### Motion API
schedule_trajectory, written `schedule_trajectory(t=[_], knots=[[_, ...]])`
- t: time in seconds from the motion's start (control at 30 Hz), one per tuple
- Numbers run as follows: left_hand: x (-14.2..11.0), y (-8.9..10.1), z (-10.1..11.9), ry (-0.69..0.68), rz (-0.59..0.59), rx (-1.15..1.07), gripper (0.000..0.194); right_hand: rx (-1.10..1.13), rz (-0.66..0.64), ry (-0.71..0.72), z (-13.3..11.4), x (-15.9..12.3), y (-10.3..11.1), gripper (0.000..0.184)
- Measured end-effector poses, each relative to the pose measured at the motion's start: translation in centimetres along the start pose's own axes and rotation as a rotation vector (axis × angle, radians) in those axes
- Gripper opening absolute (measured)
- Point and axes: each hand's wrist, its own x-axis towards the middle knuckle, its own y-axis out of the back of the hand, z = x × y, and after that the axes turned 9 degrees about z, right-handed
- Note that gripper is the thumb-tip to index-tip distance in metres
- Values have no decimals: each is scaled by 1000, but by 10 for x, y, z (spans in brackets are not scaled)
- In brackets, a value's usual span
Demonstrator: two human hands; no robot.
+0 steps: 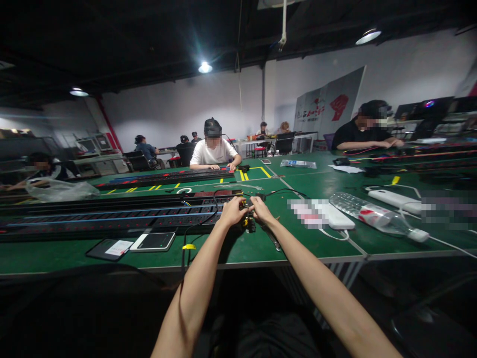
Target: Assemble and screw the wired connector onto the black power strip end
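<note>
My left hand (233, 212) is closed at the right end of a long black power distribution strip (122, 220) with rows of sockets. Close beside it, my right hand (261, 210) is also closed, with its fingertips almost meeting the left ones. Between and just below the fingers are small black-and-yellow parts (246, 223). What exactly each hand pinches is too small and partly hidden. A thin black cable (285, 190) runs off to the right from behind my hands. Another dark cable with a yellow tag (189, 246) hangs over the table's near edge.
On the green table (298, 243) lie a white phone-like device (153, 242), a dark flat case (108, 249), a white power strip (337, 216) and a plastic bottle (380, 219). Across the table, a person in white (214, 151) handles another strip. Another person (363, 132) works at right.
</note>
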Motion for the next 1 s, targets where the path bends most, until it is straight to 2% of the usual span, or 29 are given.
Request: schedule_trajectory(t=[0.27, 0.4, 0.57, 0.73, 0.87, 1.0], knots=[[0, 0, -1, 9, -2, -18, 41, 73, 51, -159, -13, -4, 1, 27], [0, 0, -1, -4, 15, -36, 38, 89, -20, -164, -19, -7, -1, 31], [-1, 1, 0, 7, 17, -46, 37, -3, 0, -189, -16, -7, -2, 26], [-1, 2, 1, 24, 4, -33, 39, 63, 59, -228, -19, -7, 1, 27], [-1, 1, 1, 21, 9, -49, 38, 162, -11, -265, -25, -9, 2, 34], [-2, 1, 1, 17, 18, -58, 38, 118, -7, -268, -23, -11, 0, 28]])
